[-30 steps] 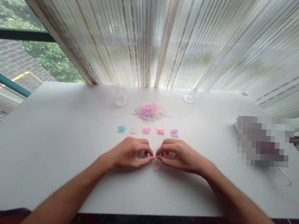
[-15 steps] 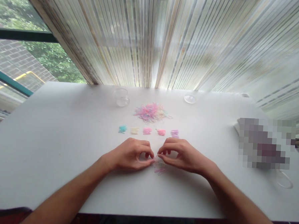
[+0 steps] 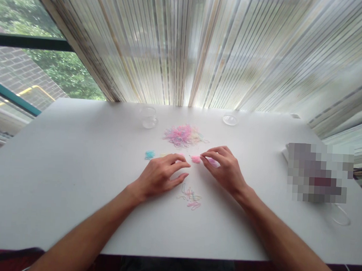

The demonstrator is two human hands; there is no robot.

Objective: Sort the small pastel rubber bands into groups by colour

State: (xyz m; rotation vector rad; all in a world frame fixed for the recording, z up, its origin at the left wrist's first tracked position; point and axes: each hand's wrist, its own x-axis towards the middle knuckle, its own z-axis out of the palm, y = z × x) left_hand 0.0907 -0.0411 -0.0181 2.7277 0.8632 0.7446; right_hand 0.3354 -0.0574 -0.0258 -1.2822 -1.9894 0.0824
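Observation:
My left hand [image 3: 163, 173] hovers over the table with thumb and fingers apart, holding nothing. It partly covers a cream pile [image 3: 163, 155] and a pink pile [image 3: 181, 155] of small looped bands, which look like rubber bands. Thumb and forefinger of my right hand [image 3: 226, 168] are pinched together beside the coral-pink pile [image 3: 195, 159]; whatever is between them is too small to make out. Behind those fingers a purple pile [image 3: 212, 162] is partly hidden. Several loose bands in mixed colours [image 3: 192, 197] lie nearer me, between my forearms.
A teal pile [image 3: 149, 155] ends the row at left. Beyond the row lies a large mixed heap of bands [image 3: 181, 135]. Clear round containers or lids [image 3: 149, 119] stand back left, another clear lid [image 3: 230, 120] back right. A blurred-out object [image 3: 315, 175] with a white cord rests at right.
Both hands have moved away from the loose bands, forward to the row of piles. My left fingers have opened from a pinch. My right hand, still pinched, has reached the coral-pink pile.

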